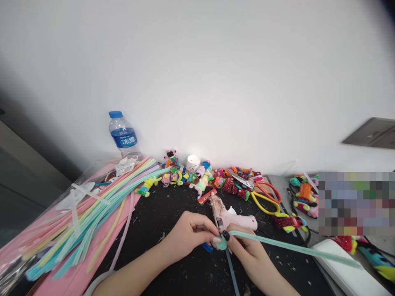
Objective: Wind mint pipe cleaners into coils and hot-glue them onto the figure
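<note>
A mint-green pipe cleaner (286,243) runs from my fingertips far out to the right, its near end bent into a small coil. My left hand (196,234) pinches that coil between thumb and fingers. Close against it, my right hand (247,250) has its thumb and fingers closed on the same pipe cleaner where it bends away. Just beyond both hands lies a pale pink glue gun (237,220), its nozzle pointing away and crusted with brownish residue. A grey-blue strip (233,273) extends below my fingers toward the front. Part of a small blue object (207,247) shows beneath my left hand.
Bundled pastel pipe cleaners (92,218) lie at left, near a water bottle (123,135). Pipe-cleaner figures (175,176) line the wall beside a white cup (193,163). Scissors (259,191) with yellow and orange handles lie behind the glue gun. A white box (342,267) sits at right.
</note>
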`<state>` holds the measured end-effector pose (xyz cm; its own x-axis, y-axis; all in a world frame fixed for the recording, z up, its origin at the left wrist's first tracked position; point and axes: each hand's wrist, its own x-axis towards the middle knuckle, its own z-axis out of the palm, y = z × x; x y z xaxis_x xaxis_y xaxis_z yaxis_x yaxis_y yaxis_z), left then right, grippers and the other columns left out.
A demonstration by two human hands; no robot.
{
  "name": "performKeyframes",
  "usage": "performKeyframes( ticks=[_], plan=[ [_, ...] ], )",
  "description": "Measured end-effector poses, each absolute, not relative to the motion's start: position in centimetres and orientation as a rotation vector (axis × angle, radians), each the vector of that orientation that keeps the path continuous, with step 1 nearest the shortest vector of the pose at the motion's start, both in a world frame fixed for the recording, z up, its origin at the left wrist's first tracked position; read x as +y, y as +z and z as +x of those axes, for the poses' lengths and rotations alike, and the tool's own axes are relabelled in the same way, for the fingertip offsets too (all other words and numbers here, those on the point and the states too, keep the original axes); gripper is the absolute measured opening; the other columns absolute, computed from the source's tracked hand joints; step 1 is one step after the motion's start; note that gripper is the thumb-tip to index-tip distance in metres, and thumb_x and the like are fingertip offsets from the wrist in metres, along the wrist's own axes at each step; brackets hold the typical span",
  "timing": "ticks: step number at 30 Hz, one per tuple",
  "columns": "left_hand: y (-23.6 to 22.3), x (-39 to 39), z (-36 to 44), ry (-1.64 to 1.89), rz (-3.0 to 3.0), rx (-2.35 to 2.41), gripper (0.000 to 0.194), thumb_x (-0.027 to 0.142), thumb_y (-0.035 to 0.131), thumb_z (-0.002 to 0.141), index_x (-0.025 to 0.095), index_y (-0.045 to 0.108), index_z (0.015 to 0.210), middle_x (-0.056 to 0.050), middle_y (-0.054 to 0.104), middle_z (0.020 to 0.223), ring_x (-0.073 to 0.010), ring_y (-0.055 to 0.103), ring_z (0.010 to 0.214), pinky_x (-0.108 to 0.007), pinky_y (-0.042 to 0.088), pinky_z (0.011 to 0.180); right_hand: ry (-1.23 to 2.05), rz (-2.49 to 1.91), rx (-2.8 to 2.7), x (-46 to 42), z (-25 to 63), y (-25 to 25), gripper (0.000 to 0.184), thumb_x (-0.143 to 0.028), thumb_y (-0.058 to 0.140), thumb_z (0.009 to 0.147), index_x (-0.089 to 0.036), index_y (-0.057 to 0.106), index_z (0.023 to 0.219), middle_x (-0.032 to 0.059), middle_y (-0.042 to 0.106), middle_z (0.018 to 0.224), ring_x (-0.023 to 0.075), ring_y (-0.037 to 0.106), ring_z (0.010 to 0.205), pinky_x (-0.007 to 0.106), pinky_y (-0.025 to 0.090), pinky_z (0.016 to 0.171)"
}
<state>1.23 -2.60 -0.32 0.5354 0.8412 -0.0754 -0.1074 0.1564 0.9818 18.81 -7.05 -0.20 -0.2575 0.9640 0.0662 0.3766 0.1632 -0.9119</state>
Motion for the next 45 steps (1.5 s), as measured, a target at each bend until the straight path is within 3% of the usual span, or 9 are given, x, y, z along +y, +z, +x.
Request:
performKeyframes(
  ticks=[9, 16, 22, 27, 36, 45],
  plan=[
    [-0.5, -2.4, 1.0, 0.816, 1.334, 0.67, 0.01, 0.02, 0.068, 0.07, 0.013, 0.075, 0.074, -0.007, 0.069, 0.073, -0.0139, 0.061, 0.056, -0.024, 0.051, 0.055, 1.099, -1.263, -1.674, -7.2, 18.7, -0.2, 0.036, -0.04, 0.038, 0.092, -0.02, 0.041, 0.062, -0.0037, 0.038, 0.062, 0.0125, 0.033, 0.057, 0.023, 0.029, 0.052],
    [-0.3, -2.6, 1.1, 0.791, 1.313, 0.635, 0.027, 0.032, 0.056, 0.081, 0.01, 0.072, 0.08, -0.008, 0.067, 0.072, -0.0157, 0.063, 0.06, -0.026, 0.051, 0.057, 1.072, -1.24, -1.609, -7.1, 19.0, -0.8, 0.034, -0.038, 0.039, 0.092, -0.02, 0.04, 0.062, -0.0044, 0.036, 0.061, 0.0122, 0.03, 0.054, 0.023, 0.026, 0.049],
    [-0.8, -2.6, 1.6, 0.801, 1.097, 0.588, 0.024, 0.021, 0.071, 0.068, 0.013, 0.066, 0.09, -0.006, 0.07, 0.077, -0.0159, 0.064, 0.062, -0.025, 0.049, 0.056, 0.966, -1.228, -1.647, -7.1, 19.0, -0.6, 0.035, -0.035, 0.038, 0.092, -0.02, 0.041, 0.061, -0.0041, 0.04, 0.058, 0.0127, 0.035, 0.054, 0.023, 0.028, 0.051],
    [-0.8, -2.5, 1.7, 0.834, 1.037, 0.62, 0.02, 0.021, 0.072, 0.065, 0.012, 0.067, 0.083, -0.005, 0.07, 0.071, -0.0143, 0.064, 0.058, -0.023, 0.048, 0.054, 0.935, -1.221, -1.722, -7.1, 18.9, -0.3, 0.033, -0.033, 0.038, 0.093, -0.02, 0.042, 0.062, -0.0041, 0.04, 0.059, 0.0125, 0.035, 0.055, 0.022, 0.029, 0.051],
    [0.2, -2.5, 1.5, 0.832, 0.974, 0.733, 0.02, 0.023, 0.074, 0.063, 0.01, 0.066, 0.075, -0.005, 0.07, 0.066, -0.0128, 0.062, 0.057, -0.023, 0.048, 0.056, 0.86, -1.22, -1.817, -6.9, 18.8, 0.9, 0.03, -0.03, 0.04, 0.091, -0.018, 0.056, 0.069, -0.0011, 0.05, 0.062, 0.0134, 0.043, 0.056, 0.022, 0.033, 0.053],
    [-0.2, -2.6, 1.5, 0.806, 0.985, 0.699, 0.02, 0.025, 0.075, 0.061, 0.01, 0.067, 0.072, -0.004, 0.069, 0.061, -0.0131, 0.06, 0.053, -0.026, 0.049, 0.056, 0.82, -1.238, -1.83, -7.1, 18.8, 1.1, 0.031, -0.029, 0.041, 0.09, -0.019, 0.055, 0.065, -0.0009, 0.051, 0.06, 0.014, 0.044, 0.055, 0.023, 0.034, 0.053]
  ],
)
